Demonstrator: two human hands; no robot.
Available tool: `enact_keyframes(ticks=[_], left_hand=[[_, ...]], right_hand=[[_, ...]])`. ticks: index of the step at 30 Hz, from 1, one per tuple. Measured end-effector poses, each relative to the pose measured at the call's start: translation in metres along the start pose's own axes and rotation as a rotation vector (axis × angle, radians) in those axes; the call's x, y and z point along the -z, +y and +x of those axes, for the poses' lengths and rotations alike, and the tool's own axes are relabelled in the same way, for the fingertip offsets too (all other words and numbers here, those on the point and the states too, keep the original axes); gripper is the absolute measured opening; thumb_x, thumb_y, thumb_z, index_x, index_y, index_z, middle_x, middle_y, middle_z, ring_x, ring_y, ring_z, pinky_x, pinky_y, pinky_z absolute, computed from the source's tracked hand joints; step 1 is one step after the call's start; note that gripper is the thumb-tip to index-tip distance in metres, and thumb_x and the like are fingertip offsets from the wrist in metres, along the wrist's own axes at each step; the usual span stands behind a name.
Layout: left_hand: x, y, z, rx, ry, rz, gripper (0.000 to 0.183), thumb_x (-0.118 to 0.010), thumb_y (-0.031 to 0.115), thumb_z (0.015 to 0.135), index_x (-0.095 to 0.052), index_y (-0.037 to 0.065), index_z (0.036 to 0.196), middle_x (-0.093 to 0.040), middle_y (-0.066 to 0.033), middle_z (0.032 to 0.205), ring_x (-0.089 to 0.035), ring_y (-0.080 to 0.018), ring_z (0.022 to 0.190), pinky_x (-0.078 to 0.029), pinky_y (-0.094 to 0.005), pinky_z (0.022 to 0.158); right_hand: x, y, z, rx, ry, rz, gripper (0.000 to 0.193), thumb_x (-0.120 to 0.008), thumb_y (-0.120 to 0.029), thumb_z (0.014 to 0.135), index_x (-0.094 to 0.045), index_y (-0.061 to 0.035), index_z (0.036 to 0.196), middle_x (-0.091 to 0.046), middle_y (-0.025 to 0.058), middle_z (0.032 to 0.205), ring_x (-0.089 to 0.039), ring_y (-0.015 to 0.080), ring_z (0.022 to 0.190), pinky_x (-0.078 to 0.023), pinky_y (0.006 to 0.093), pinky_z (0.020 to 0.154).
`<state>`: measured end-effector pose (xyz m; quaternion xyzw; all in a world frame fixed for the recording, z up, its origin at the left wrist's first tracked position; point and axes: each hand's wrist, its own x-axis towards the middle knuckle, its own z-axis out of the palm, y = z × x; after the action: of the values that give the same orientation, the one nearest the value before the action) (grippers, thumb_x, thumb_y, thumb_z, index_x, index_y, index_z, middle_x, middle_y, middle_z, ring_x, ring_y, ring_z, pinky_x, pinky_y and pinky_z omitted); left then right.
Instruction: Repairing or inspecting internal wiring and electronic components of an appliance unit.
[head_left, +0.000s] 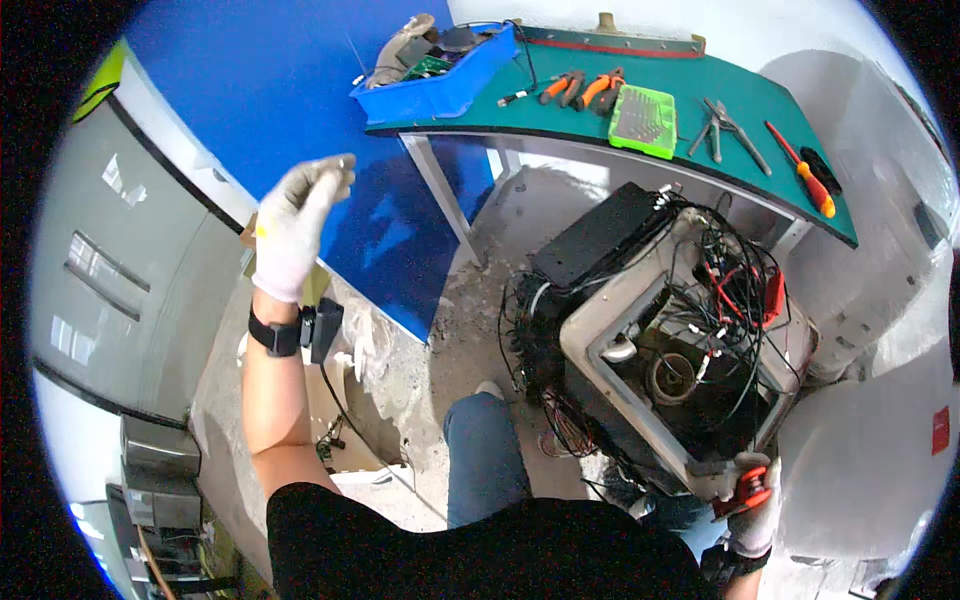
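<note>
My left hand (pixel 300 225), in a white glove, is raised at the left in front of the blue panel. Its fingertips are pinched together; what they hold, if anything, is too small to make out. Low at the right, my gloved right hand (pixel 757 525) grips a pair of pliers with red-orange and black handles (pixel 752 488). The pliers are by the near corner of a worn, open-topped beige housing (pixel 640 425). Tangled black and red cables (pixel 725 285) lie over the housing, and a round fitting (pixel 672 378) shows inside it.
A green-topped bench (pixel 570 125) holds a blue bin (pixel 440 92) of electronic parts, a green bit case (pixel 643 122), orange-handled pliers (pixel 600 90), grey pliers (pixel 728 132) and a screwdriver (pixel 803 170). A black box (pixel 600 232) lies beside the housing. A cardboard box (pixel 350 425) stands below my left arm.
</note>
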<state>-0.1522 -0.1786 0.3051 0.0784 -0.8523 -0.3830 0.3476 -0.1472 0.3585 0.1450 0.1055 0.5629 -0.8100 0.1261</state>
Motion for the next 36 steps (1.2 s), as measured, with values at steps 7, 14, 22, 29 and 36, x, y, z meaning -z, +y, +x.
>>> enact_keyframes(ticks=[7, 14, 22, 29, 36], left_hand=[[-0.041, -0.043, 0.092, -0.117, 0.226, -0.021, 0.025, -0.054, 0.019, 0.093, -0.059, -0.002, 0.105, -0.067, -0.0127, 0.095, -0.063, -0.0151, 0.083, -0.051, -0.0271, 0.074], [-0.108, -0.134, 0.178, -0.283, 0.543, 0.474, 0.024, -0.055, 0.027, 0.088, -0.065, 0.006, 0.094, -0.066, -0.0145, 0.092, -0.060, -0.0333, 0.086, -0.046, -0.0394, 0.080], [-0.135, -0.176, 0.223, -0.305, 0.414, 1.029, 0.027, -0.050, 0.028, 0.088, -0.068, 0.009, 0.095, -0.064, -0.0091, 0.107, -0.055, -0.0276, 0.102, -0.040, -0.0420, 0.093], [-0.131, -0.119, 0.141, -0.326, 0.313, 0.522, 0.026, -0.052, 0.020, 0.089, -0.066, 0.005, 0.105, -0.065, -0.0121, 0.104, -0.061, -0.0260, 0.094, -0.046, -0.0348, 0.086], [-0.167, 0.005, -0.042, -0.123, -0.462, 0.144, 0.022, -0.057, 0.013, 0.087, -0.064, 0.002, 0.105, -0.066, -0.0126, 0.101, -0.063, -0.0198, 0.093, -0.048, -0.0302, 0.083]], right_hand=[[0.004, 0.011, 0.011, 0.056, -0.142, 0.096, 0.052, -0.032, -0.047, 0.098, -0.055, 0.0008, 0.101, -0.054, 0.0089, 0.066, -0.050, 0.0177, 0.051, -0.041, 0.0285, 0.049], [-0.002, 0.013, -0.002, 0.103, -0.001, 0.023, 0.054, -0.034, -0.047, 0.097, -0.057, 0.0020, 0.100, -0.057, 0.0106, 0.070, -0.053, 0.0187, 0.054, -0.042, 0.0285, 0.048], [0.012, 0.026, -0.008, 0.036, 0.147, 0.099, 0.054, -0.034, -0.048, 0.097, -0.057, 0.0007, 0.101, -0.059, 0.0100, 0.073, -0.055, 0.0194, 0.055, -0.045, 0.0300, 0.051], [0.004, 0.005, 0.007, -0.038, 0.092, 0.066, 0.059, -0.031, -0.051, 0.097, -0.057, 0.0021, 0.101, -0.057, 0.0105, 0.069, -0.054, 0.0211, 0.057, -0.042, 0.0299, 0.053], [0.015, -0.004, 0.023, 0.134, -0.078, 0.199, 0.076, -0.020, -0.068, 0.090, -0.055, -0.0009, 0.095, -0.051, 0.0095, 0.057, -0.048, 0.0207, 0.050, -0.040, 0.0317, 0.052]])
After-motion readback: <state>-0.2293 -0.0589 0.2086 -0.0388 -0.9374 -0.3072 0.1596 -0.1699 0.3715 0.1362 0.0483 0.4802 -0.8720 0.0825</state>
